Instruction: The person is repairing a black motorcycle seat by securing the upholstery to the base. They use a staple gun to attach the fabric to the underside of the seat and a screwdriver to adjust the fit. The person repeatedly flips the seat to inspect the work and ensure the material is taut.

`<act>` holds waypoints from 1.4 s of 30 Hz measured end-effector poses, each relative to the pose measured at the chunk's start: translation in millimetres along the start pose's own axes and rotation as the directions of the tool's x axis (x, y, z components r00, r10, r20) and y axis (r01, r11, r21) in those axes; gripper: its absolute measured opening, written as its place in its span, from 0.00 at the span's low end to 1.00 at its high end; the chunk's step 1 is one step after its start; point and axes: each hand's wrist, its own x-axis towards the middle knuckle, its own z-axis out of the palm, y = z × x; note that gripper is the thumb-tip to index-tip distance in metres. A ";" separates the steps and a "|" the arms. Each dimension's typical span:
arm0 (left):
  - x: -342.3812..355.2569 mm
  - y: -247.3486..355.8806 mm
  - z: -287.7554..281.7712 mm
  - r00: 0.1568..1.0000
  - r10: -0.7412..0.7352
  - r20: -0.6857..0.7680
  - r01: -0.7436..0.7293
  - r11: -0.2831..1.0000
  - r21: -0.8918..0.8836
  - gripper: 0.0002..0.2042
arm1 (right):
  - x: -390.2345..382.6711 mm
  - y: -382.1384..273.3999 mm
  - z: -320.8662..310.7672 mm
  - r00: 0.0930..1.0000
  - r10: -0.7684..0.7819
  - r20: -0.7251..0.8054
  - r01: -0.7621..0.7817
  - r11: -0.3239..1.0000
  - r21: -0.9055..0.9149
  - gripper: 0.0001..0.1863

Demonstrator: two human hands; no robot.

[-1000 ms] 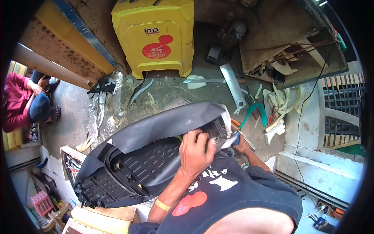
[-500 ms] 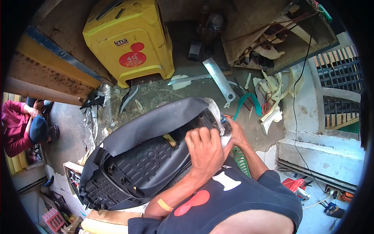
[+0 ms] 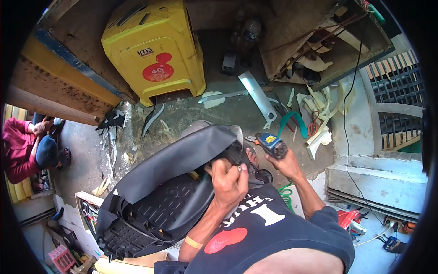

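Observation:
A motorcycle seat (image 3: 157,208) lies underside up across my lap, its ribbed black plastic base showing. Loose black seat cover (image 3: 175,157) folds up along its far side. My left hand (image 3: 228,182) is closed at the seat's right end, its fingers pinching the cover's edge there; the fingertips are partly hidden. Off to the right, apart from the seat, my right hand (image 3: 284,163) grips a blue staple gun (image 3: 272,144) with a yellow label, its nose toward the seat. A green coiled hose (image 3: 285,194) hangs below that hand.
A yellow plastic stool (image 3: 155,55) stands beyond the seat. On the floor lie a metal ruler-like strip (image 3: 256,96), a green band (image 3: 292,119), red-handled scissors (image 3: 314,128) and pale foam scraps (image 3: 319,107). An open wooden box (image 3: 328,50) is far right. Another person (image 3: 27,146) sits at left.
My right hand has moved right, away from the seat's end, bringing the staple gun into plain view. My left hand has shifted slightly down and left, and the seat has tilted a little.

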 end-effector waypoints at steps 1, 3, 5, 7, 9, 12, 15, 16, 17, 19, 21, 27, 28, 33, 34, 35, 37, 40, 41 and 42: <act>0.6 1.0 -1.0 1.000 -0.006 0.001 0.005 1.000 0.026 0.14 | -10.2 -4.0 -10.3 0.993 -0.113 -0.014 0.113 0.994 0.009 0.19; 6.5 -0.8 -3.8 1.000 -0.007 -0.006 0.008 0.996 0.086 0.14 | -27.6 -17.2 -29.3 0.937 -0.347 -0.042 0.349 0.937 0.028 0.19; 5.8 -2.3 -7.5 0.997 0.028 0.075 -0.043 0.980 0.195 0.11 | -44.2 -26.8 -53.3 0.865 -0.493 0.092 0.501 0.855 -0.136 0.20; 6.3 -1.6 -9.2 0.992 0.064 0.107 -0.089 0.965 0.245 0.10 | -54.7 -66.0 -65.2 0.726 -0.630 0.277 0.671 0.736 -0.086 0.24; 5.4 -0.7 -14.0 0.989 0.069 0.128 -0.099 0.964 0.248 0.09 | -57.2 -81.2 -64.8 0.675 -0.644 0.360 0.730 0.654 -0.198 0.26; 5.4 -0.4 -18.1 0.984 0.094 0.148 -0.128 0.963 0.237 0.10 | -55.2 -95.8 -58.7 0.634 -0.633 0.444 0.771 0.561 -0.301 0.28; 4.7 -2.3 -16.1 0.983 0.066 0.170 -0.105 0.967 0.231 0.09 | -52.2 -111.3 -54.4 0.648 -0.570 0.506 0.762 0.508 -0.402 0.26; 3.1 -3.1 -17.0 0.981 0.059 0.185 -0.103 0.966 0.238 0.08 | -53.4 -115.6 -52.6 0.663 -0.539 0.519 0.748 0.499 -0.437 0.26; 2.1 -3.9 -17.4 0.978 0.053 0.201 -0.103 0.964 0.245 0.08 | -54.9 -120.8 -50.4 0.680 -0.508 0.529 0.733 0.490 -0.472 0.25; 2.9 -6.0 -18.9 0.972 0.035 0.234 -0.099 0.959 0.266 0.07 | -55.5 -137.1 -38.1 0.737 -0.410 0.537 0.675 0.460 -0.577 0.23; -2.8 -8.6 -20.8 0.966 0.022 0.257 -0.100 0.950 0.296 0.06 | -53.2 -142.4 -26.5 0.780 -0.331 0.530 0.625 0.434 -0.649 0.23; -6.1 -18.2 -11.7 0.966 0.045 0.256 -0.131 0.934 0.331 0.05 | -53.3 -127.3 -11.6 0.816 -0.304 0.491 0.577 0.472 -0.667 0.24; -4.6 -21.2 -12.1 0.967 0.048 0.251 -0.134 0.932 0.337 0.05 | -49.9 -127.4 -10.7 0.819 -0.307 0.485 0.573 0.492 -0.655 0.25; 10.5 -2.5 -36.6 0.982 0.099 0.161 -0.135 0.963 0.231 0.09 | -2.2 -86.0 -60.6 0.673 -0.407 0.618 0.610 0.778 -0.152 0.23; 13.9 1.7 -43.9 0.983 0.105 0.152 -0.133 0.973 0.188 0.09 | 5.7 -57.3 -70.3 0.705 -0.444 0.553 0.623 0.760 -0.184 0.24; 17.1 4.1 -47.6 0.983 0.119 0.141 -0.141 0.978 0.154 0.09 | 11.7 -33.2 -76.4 0.724 -0.493 0.483 0.642 0.737 -0.210 0.25; 21.4 7.9 -45.2 0.983 0.130 0.131 -0.145 0.983 0.112 0.09 | 21.9 -1.5 -70.4 0.772 -0.488 0.408 0.483 0.867 0.122 0.28; 25.9 12.0 -39.4 0.983 0.139 0.123 -0.155 0.980 0.126 0.09 | 65.3 95.6 -41.8 0.952 -0.085 0.294 0.044 0.989 0.142 0.30; 27.2 12.6 -36.5 0.984 0.135 0.114 -0.150 0.980 0.132 0.09 | 79.2 113.4 -31.6 0.973 0.021 0.229 -0.033 0.998 0.050 0.30; 28.5 12.2 -35.6 0.982 0.140 0.125 -0.156 0.979 0.134 0.09 | 81.4 103.6 -14.7 0.981 0.059 0.184 -0.040 0.993 -0.108 0.29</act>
